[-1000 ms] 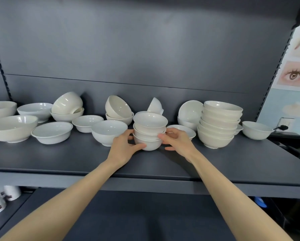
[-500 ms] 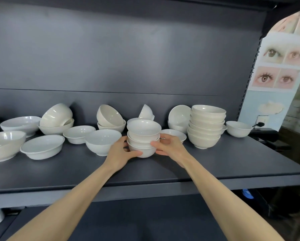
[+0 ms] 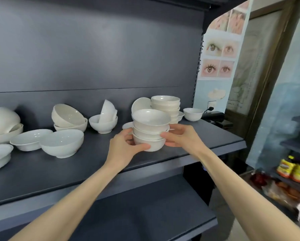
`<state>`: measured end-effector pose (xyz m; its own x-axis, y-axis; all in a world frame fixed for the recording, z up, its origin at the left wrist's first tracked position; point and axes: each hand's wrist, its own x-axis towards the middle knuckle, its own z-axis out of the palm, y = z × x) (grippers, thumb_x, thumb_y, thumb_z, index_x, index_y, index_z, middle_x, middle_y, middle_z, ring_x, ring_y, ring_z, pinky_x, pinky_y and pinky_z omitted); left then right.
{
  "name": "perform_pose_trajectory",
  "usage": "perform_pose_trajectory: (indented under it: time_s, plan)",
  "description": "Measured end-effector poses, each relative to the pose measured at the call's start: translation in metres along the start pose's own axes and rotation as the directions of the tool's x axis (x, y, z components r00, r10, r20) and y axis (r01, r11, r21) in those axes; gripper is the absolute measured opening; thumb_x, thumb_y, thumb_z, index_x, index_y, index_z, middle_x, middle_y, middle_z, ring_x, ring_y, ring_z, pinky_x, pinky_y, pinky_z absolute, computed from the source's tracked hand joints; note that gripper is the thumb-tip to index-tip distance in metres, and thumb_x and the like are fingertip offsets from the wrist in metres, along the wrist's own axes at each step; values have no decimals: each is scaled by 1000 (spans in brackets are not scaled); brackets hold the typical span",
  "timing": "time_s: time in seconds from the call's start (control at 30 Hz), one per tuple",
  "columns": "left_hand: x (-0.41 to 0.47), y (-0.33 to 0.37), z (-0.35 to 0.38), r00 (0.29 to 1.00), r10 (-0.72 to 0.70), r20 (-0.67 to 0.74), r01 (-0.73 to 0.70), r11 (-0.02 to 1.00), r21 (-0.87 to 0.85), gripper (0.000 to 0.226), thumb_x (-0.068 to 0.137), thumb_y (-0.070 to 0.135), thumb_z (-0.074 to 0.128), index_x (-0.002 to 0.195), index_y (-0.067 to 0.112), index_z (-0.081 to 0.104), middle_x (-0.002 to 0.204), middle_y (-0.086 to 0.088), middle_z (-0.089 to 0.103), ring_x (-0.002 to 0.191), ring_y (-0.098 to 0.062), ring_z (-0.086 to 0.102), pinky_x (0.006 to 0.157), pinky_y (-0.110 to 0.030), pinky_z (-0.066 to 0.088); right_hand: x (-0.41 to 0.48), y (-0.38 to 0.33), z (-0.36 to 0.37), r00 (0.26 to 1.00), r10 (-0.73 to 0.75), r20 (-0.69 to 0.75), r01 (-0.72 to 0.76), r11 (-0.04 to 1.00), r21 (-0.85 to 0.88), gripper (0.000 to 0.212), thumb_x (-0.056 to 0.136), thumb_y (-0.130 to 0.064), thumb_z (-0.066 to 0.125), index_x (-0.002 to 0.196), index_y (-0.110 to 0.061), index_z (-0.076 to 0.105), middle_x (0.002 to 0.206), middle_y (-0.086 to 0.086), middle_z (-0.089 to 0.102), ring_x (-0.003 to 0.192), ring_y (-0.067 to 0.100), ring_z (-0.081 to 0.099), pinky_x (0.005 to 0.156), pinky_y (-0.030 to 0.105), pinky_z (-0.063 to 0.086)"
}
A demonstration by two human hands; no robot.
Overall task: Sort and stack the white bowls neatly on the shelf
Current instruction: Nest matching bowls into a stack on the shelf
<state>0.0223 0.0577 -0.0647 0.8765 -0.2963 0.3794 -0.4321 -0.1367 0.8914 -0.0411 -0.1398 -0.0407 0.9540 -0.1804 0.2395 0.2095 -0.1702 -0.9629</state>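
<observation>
The stack of three small white ceramic bowls [image 3: 150, 131] sits low over the front middle of the dark grey metal shelf [image 3: 93, 162]; whether its foot touches the board cannot be told. The left hand [image 3: 122, 147] curls round the lowest bowl with its thumb laid along the front wall, and the right hand [image 3: 184, 136] cups the other side, fingers bent and pressed to the lower two bowls. The main risk, in my judgement, is the top bowl: no finger steadies it, so a tilt or quick stop could slide it off. A taller stack of cream-white bowls [image 3: 165, 103] stands just behind, and a push backward could knock it. All three held bowls look empty. Further left, a white footed bowl [image 3: 102, 125] holds a smaller white bowl tipped on its edge [image 3: 108, 108], likely to roll if jarred.
</observation>
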Motion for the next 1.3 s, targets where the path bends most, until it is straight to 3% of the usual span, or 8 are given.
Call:
perform_pose_trajectory:
  time_s: [0.2, 0.4, 0.57, 0.8, 1.0, 1.07, 1.17, 1.3]
  plan:
    - [11, 19, 77, 992, 44, 116, -34, 996, -87, 48, 62, 12, 88, 92, 34, 58, 87, 13, 68, 79, -1, 67, 65, -8, 50, -25, 0, -77, 989, -11, -147, 3, 999, -50, 33, 81, -15, 76, 113, -10, 68, 101, 5, 75, 94, 18, 72, 78, 28, 59]
    - [37, 30, 155, 983, 51, 174, -24, 988, -153, 54, 63, 11, 87, 105, 26, 58, 89, 14, 67, 80, 2, 65, 64, -5, 48, -17, 11, -155, 979, -28, -201, 11, 996, -86, 34, 80, -15, 76, 113, -11, 69, 103, 3, 75, 95, 18, 71, 78, 28, 59]
    - [68, 35, 216, 989, 47, 141, -22, 984, -178, 52, 64, 7, 86, 98, 31, 54, 87, 14, 66, 79, 1, 64, 64, -7, 50, 16, 23, -217, 983, -15, -182, -4, 995, -100, 39, 80, -16, 77, 117, -9, 67, 102, 6, 75, 96, 19, 71, 82, 31, 59]
    - [114, 29, 269, 995, 24, 97, -11, 991, -135, 56, 64, 11, 87, 107, 27, 54, 88, 15, 65, 81, 3, 64, 67, -9, 51, 66, 43, -273, 990, 3, -143, -14, 997, -78, 41, 78, -16, 78, 117, -10, 66, 105, 9, 74, 98, 20, 71, 85, 34, 58]
    - [164, 19, 297, 997, 23, 68, -15, 992, -122, 64, 64, 15, 87, 119, 17, 54, 106, 1, 69, 92, -12, 68, 85, -27, 54, 108, 50, -298, 989, -20, -147, 15, 999, -38, 33, 80, -13, 76, 112, -10, 68, 101, 8, 75, 94, 20, 72, 83, 33, 59]
    - [179, 17, 301, 998, 31, 57, -24, 993, -119, 72, 64, 16, 87, 127, 14, 51, 108, 0, 68, 92, -12, 66, 85, -25, 52, 123, 52, -304, 987, -28, -158, 21, 999, -48, 39, 79, -15, 77, 115, -8, 67, 103, 10, 74, 96, 22, 72, 86, 36, 58]
    - [201, 15, 307, 999, 41, 27, -37, 992, -124, 65, 65, 16, 87, 119, 16, 53, 99, 8, 64, 85, -1, 63, 76, -16, 50, 149, 54, -311, 986, -28, -166, 20, 999, -45, 44, 75, -18, 80, 117, -10, 66, 105, 12, 73, 95, 23, 72, 87, 37, 57]
    - [228, 11, 313, 1000, 25, 1, -24, 991, -131, 57, 63, 13, 88, 109, 19, 54, 97, 8, 63, 85, 0, 63, 80, -19, 51, 181, 56, -318, 990, -16, -143, 11, 999, -35, 37, 77, -17, 79, 111, -11, 66, 103, 12, 73, 94, 23, 72, 88, 37, 57]
